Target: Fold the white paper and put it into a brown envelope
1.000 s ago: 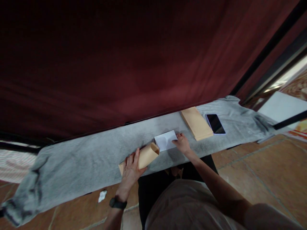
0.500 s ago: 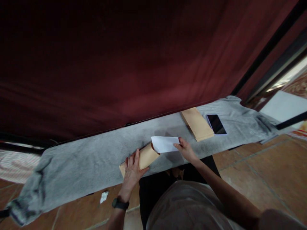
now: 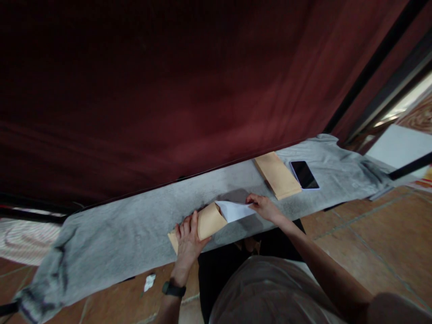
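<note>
A brown paper envelope (image 3: 211,222) lies slantwise on the grey cloth, its mouth gaping toward the right. Across its left part is my left hand (image 3: 189,234), fingers over the far edge and thumb along the near edge, holding it. White paper (image 3: 235,210) reaches into the mouth, and its inner end is hidden inside. My right hand (image 3: 261,206) pinches the paper's outer end between thumb and fingers. The paper looks tilted, with a fold or curve along its far side.
Farther right on the grey cloth (image 3: 124,225) lie a stack of brown envelopes (image 3: 278,175) and a dark-screened phone (image 3: 304,174). A dark red curtain (image 3: 202,112) rises behind the narrow covered surface. On the tiled floor is a crumpled white scrap (image 3: 149,282).
My right hand has shifted slightly right and turned the white paper, which was facing up flat and now tilts and curves at the envelope's mouth. My left hand stays on the envelope.
</note>
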